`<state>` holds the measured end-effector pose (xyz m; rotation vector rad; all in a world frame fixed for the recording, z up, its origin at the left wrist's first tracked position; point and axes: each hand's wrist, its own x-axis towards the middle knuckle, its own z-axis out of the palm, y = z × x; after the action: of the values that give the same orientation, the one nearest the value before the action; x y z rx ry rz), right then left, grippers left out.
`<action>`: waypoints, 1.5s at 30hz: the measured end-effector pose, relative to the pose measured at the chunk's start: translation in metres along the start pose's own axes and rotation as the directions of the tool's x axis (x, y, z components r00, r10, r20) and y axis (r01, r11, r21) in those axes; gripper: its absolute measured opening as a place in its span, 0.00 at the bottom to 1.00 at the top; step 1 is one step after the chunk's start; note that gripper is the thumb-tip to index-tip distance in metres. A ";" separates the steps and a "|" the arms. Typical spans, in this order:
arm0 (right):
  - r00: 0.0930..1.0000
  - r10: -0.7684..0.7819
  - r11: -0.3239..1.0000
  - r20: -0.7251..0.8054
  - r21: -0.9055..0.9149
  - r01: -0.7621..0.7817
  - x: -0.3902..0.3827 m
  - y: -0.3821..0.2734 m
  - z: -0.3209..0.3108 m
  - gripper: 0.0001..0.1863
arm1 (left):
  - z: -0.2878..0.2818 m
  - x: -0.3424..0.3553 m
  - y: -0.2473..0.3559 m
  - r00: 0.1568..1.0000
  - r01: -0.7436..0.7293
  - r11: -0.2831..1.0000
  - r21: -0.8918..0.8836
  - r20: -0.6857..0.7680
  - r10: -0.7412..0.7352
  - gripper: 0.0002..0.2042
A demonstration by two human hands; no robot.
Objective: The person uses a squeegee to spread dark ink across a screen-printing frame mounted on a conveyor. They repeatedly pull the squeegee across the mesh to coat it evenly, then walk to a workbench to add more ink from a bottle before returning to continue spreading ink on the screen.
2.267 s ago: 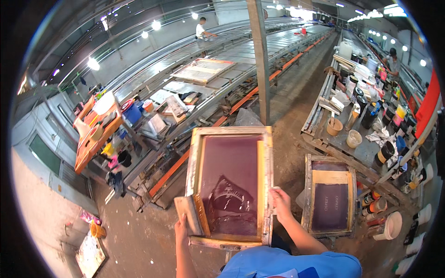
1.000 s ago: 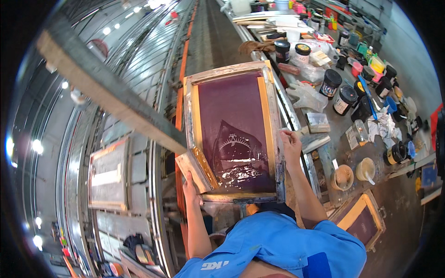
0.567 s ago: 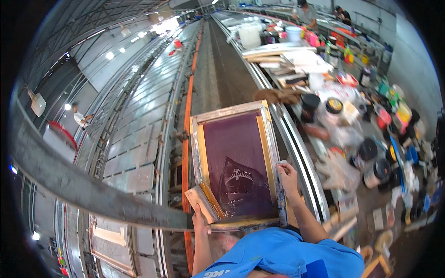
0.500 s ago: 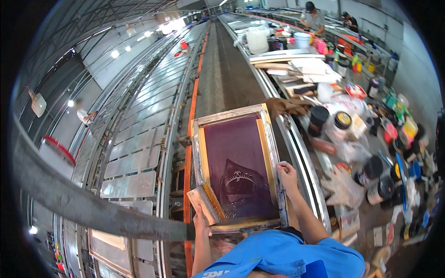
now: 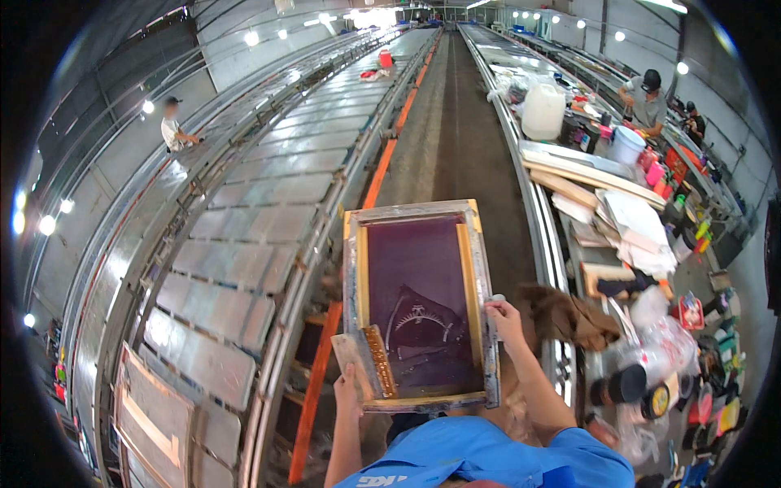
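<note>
A silk-screen printing frame point(image 5: 412, 211) is held up in front of my body, its dark purple mesh point(image 5: 419, 260) showing a pale curved design in the lower half. My right hand point(image 5: 506, 320) grips the frame's right side, fingers closed around the edge. At the lower left corner, my left hand point(image 5: 348, 390) is closed on a squeegee point(image 5: 352, 363) with a pale wooden handle, which rests against the frame. The left fingers are partly hidden behind the squeegee, and they seem to support the frame's corner too.
Long tables with metal panels point(image 5: 236, 252) run along the left, beside an orange rail point(image 5: 316, 390). An aisle point(image 5: 447, 138) stretches ahead. The right-hand bench carries a brown cloth point(image 5: 573, 317), wood strips point(image 5: 598, 175), a white jug point(image 5: 543, 112) and several jars. People work at both sides.
My view has swung, so the aisle and both benches appear differently placed, with the cluttered bench farther right and lower. The frame and squeegee stay in my hands.
</note>
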<state>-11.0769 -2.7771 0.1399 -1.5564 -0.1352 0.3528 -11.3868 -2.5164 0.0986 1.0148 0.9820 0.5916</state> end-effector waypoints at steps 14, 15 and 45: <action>0.973 0.073 0.992 -0.217 0.114 -0.049 0.297 -0.050 0.025 0.06 | 0.259 0.330 0.144 0.965 0.077 0.965 0.252 0.225 -0.136 0.35; 0.973 0.078 0.989 -0.216 0.141 -0.048 0.319 -0.049 0.022 0.06 | 0.281 0.352 0.145 0.967 0.053 0.962 0.266 0.228 -0.116 0.36; 0.982 -0.075 0.987 -0.172 0.126 0.098 1.189 -0.216 0.069 0.06 | 0.855 0.902 0.284 0.986 0.052 0.993 0.101 0.152 -0.068 0.38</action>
<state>-9.9475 -2.3442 0.1935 -1.4358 -0.0472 0.1583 -10.2059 -2.0390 0.1542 1.0969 0.9065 0.4112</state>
